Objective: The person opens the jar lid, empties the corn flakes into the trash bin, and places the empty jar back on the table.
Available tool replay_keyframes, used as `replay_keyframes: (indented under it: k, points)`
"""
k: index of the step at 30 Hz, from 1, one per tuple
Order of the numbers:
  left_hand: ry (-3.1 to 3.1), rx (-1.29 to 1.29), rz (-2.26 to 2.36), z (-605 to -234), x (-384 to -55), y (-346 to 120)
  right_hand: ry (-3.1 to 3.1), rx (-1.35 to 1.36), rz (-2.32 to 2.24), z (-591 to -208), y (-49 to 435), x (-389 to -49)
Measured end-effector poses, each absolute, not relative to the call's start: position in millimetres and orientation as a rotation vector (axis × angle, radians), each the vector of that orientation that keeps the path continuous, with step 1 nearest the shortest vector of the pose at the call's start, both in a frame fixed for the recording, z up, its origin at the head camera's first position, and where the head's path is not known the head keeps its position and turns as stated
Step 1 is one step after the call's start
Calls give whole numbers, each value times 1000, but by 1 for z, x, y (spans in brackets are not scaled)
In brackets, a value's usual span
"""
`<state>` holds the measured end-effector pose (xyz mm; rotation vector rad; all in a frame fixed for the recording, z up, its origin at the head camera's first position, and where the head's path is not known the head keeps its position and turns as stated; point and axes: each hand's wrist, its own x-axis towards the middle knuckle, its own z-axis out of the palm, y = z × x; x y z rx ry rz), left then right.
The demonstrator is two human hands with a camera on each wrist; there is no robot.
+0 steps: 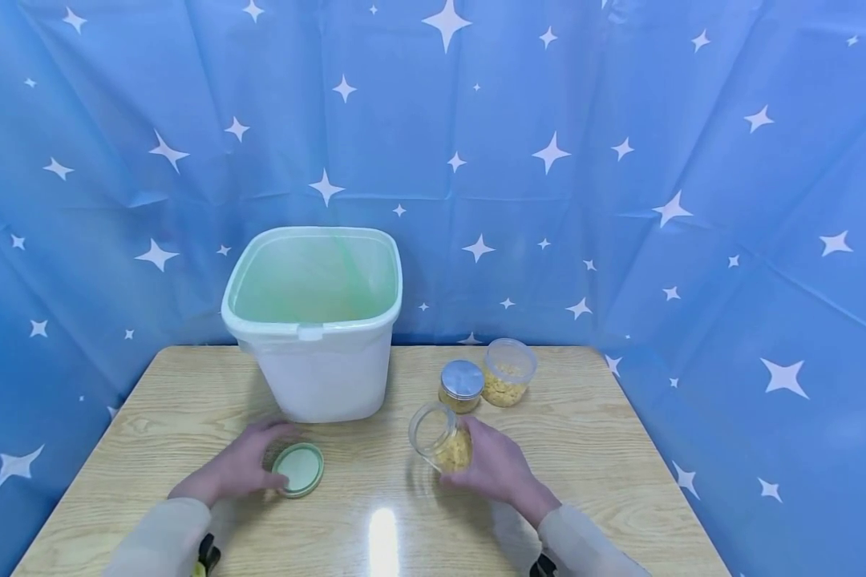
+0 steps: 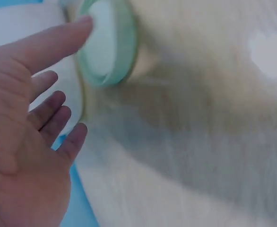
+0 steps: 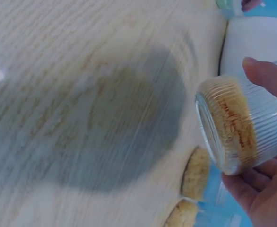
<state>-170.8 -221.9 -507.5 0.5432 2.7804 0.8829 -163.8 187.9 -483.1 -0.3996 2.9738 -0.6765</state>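
Observation:
A ribbed clear glass jar [image 3: 233, 125] with pale yellow flakes in it is gripped by my right hand [image 1: 494, 461], thumb on one side and fingers on the other. It has no lid on and leans with its mouth toward the left; its shadow falls on the table. My left hand [image 1: 248, 461] is spread beside a round green lid [image 1: 299, 470]. In the left wrist view the thumb [image 2: 58, 42] overlaps the lid, while the other fingers are loosely bent and hold nothing.
Behind the lid stands a large white bin [image 1: 317, 361], open at the top. Near the held jar are a silver-lidded jar [image 1: 462, 380] and a clear tub [image 1: 508, 373] of yellow flakes. A starry blue curtain [image 1: 621, 200] hangs behind the wooden table [image 1: 599, 481].

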Motion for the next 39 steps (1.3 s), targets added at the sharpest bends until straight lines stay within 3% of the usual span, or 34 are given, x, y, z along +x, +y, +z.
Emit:
replay_keyframes:
  k: [9, 22, 39]
  points:
    - [2890, 402, 1024, -453, -178, -253, 2994, -432, -664, -466, 187, -168]
    - [2571, 269, 1361, -357, -190, -274, 3034, -495, -502, -417, 189, -188]
    - [2507, 230, 1350, -331, -204, -249, 3023, -442, -474, -347, 198, -221]
